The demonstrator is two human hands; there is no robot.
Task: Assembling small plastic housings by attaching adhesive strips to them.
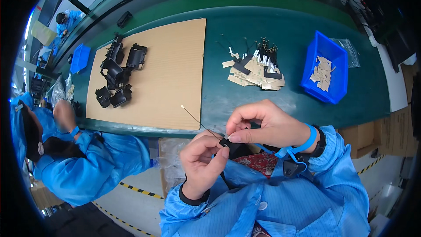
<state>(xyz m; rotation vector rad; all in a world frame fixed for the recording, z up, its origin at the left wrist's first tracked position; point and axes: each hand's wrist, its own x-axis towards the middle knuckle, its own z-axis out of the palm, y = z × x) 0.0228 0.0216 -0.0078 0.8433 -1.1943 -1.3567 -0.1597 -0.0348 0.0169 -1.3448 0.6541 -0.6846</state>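
Observation:
In front of my chest, above the near table edge, both hands meet at a small black part (225,142) with a thin black cable (196,119). The cable sticks out up and to the left and ends in a small pale tip. My left hand (201,156) pinches the part between thumb and fingers. My right hand (263,125) is closed at its right side, thumb and forefinger pressed on it. Fingers hide much of the part, so its full shape does not show. A wrist strap (302,145), blue, circles my right wrist.
A pile of tan-backed strips with black cables (258,70) lies beyond my hands. Right of it, a blue bin (308,88) holds tan pieces. Several black plastic housings (115,72) sit on a cardboard sheet (175,70) at left. A co-worker's blue sleeve (101,156) is close on the left.

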